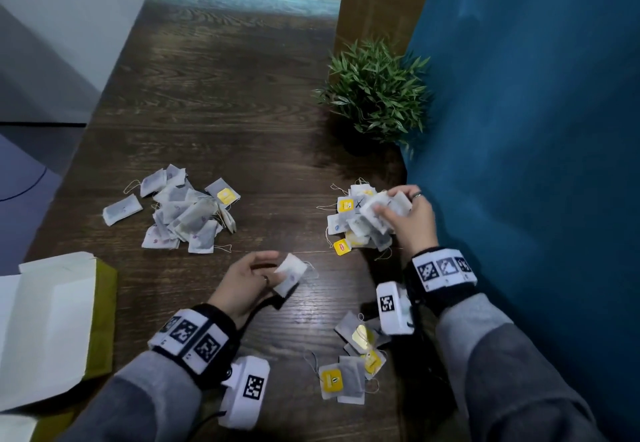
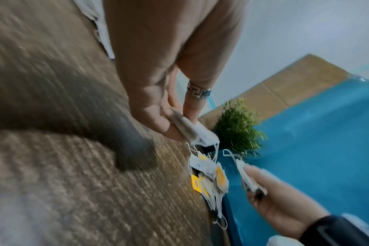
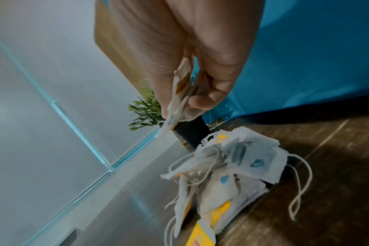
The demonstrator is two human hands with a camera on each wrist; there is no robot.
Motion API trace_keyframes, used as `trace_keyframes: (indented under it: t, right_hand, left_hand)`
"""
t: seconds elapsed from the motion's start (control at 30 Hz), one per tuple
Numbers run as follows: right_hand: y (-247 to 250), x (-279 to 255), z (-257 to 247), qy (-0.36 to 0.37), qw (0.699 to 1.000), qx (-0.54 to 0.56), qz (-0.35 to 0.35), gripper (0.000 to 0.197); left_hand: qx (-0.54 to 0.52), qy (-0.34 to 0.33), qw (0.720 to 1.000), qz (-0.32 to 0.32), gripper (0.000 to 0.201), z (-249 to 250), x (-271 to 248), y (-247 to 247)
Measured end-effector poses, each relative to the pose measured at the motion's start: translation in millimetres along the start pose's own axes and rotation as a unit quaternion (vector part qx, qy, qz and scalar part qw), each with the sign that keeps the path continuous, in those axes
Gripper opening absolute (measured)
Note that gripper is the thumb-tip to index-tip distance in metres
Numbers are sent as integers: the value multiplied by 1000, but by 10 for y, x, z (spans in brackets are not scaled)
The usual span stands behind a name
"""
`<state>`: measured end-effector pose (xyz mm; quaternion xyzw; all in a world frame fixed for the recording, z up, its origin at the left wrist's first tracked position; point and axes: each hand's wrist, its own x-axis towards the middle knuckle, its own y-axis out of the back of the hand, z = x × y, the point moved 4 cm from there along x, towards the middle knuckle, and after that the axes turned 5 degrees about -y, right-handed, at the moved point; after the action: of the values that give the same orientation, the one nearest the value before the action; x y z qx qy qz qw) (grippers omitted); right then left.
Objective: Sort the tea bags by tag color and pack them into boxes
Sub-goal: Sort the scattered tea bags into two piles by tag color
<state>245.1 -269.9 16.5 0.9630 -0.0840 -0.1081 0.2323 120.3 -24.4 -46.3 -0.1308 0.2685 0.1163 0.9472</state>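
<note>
The left hand (image 1: pixel 247 279) pinches a single white paper tea bag with a faint purple mark (image 1: pixel 290 273) between thumb and fingers, low over the dark wood-grain table (image 1: pixel 221 102). The pile of white tea bags with purplish marks (image 1: pixel 180 211) lies up and to the left of that grip, farther from the person, and the left hand is plainly the nearer one to it. The held bag's long axis runs slantwise, from near-left to far-right, its string trailing off to the right. Judging by its mark, the bag likely belongs on that pile, so the move would be a short carry forward and to the left.

The right hand (image 1: pixel 410 220) grips a small bunch of white tea bags (image 1: pixel 379 211), fingers curled round them, directly above the mixed heap of tea bags with yellow and blue tags (image 1: pixel 349 225) by the teal fabric panel (image 1: pixel 536 130). A third group, tea bags with yellow tags (image 1: pixel 353 369), lies near the person, between the two forearms.

The only container in view is the open white cardboard box with a yellow-green outside (image 1: pixel 52 320) at the left edge, well apart from both hands; no tea bags show in the part of it that is visible. A small green potted plant (image 1: pixel 375 93) stands behind the mixed heap.
</note>
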Motion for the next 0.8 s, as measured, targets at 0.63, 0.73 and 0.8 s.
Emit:
trace_keyframes:
  t: [0.63,0.73,0.8]
  right_hand:
    - [-347,-1012,614,1,864,-313,-395,53]
    - [-374,-1083,710,17,850,-361,-384,52]
    - [-319,-1058,692,9,877,-325,-354,35]
  left_hand:
    - [58,-33,997,-37,23,-35,-256,285]
    - [131,15,984,-121,34,-113,-383,79]
    - [180,24,963,-201,59,-219,-483,-91]
